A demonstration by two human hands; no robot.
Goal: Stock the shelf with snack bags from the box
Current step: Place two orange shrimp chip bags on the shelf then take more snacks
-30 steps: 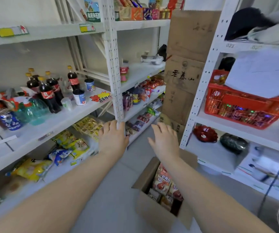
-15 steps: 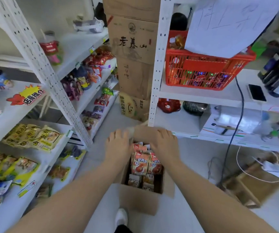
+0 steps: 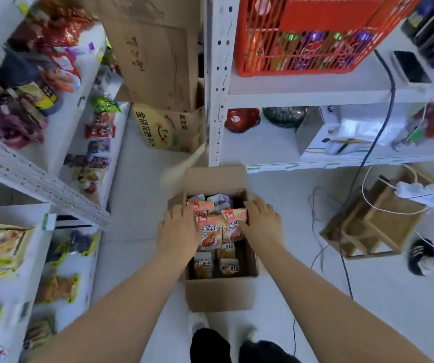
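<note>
White metal shelving (image 3: 40,184) at the left edge, partly stocked with yellow and mixed snack packets, free space between them on the lower tiers. Just to its right, reaching down into the carton: left hand (image 3: 178,230), fingers spread and flat, palm pressed against the left flank of the orange snack bags (image 3: 209,229). Not yet closed on anything; touching, not gripping. Centre: open brown cardboard box (image 3: 218,297) on the pale floor, flaps folded out, orange bags standing upright in the far half, smaller brown-and-white packets (image 3: 202,265) lying lower in the near half. On the far side of the stack: right hand (image 3: 261,222), likewise spread, fingertips resting on the top right corner of the right-hand orange bag, unclenched. Bags thus sandwiched between both palms, touching each, inside the box, well apart from the shelf.

Probable step: gathering a bunch of bags for lifting. Best done by squeezing inward evenly from both sides, thumbs hooked over the top edges, fingers slid deeper down the flanks before lifting, so no slippery packet drops from the middle. Straight upward pull to clear the box walls, then a turn left toward the shelf.

Further right: red plastic crate (image 3: 315,35) on a second white rack, loose cables on the floor.
</note>
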